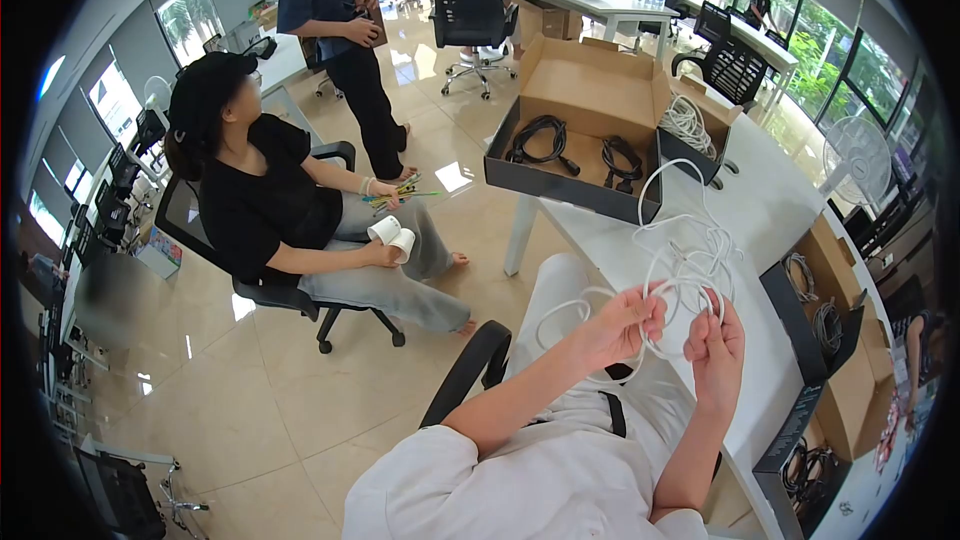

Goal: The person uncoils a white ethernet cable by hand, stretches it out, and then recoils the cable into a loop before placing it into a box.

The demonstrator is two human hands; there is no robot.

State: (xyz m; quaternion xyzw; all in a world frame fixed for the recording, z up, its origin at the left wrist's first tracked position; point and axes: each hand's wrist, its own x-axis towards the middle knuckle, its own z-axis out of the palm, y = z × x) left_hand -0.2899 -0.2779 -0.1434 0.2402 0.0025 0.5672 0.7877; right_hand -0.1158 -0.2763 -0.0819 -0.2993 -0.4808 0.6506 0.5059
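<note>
Both of my hands are raised over the edge of the white table (pixel 600 240), holding loops of a white cable (pixel 735 262). My left hand (pixel 625 325) pinches the cable between thumb and fingers. Close beside it on the right, my right hand (pixel 716 340) has its fingers curled round another part of the same loops. One length of cable hangs down over my lap, and a loose tangle of it lies on the table beyond my hands. Behind that stands an open black box (pixel 570 190) with a coiled black cable (pixel 541 141) and a second black bundle (pixel 622 162).
A smaller box holds coiled white cable (pixel 687 127). More open boxes with cables (pixel 800 325) line the table's right side. A seated person (pixel 260 200) at the left holds white rolls; another person (pixel 340 50) stands behind. My chair's armrest (pixel 475 370) is near my left arm.
</note>
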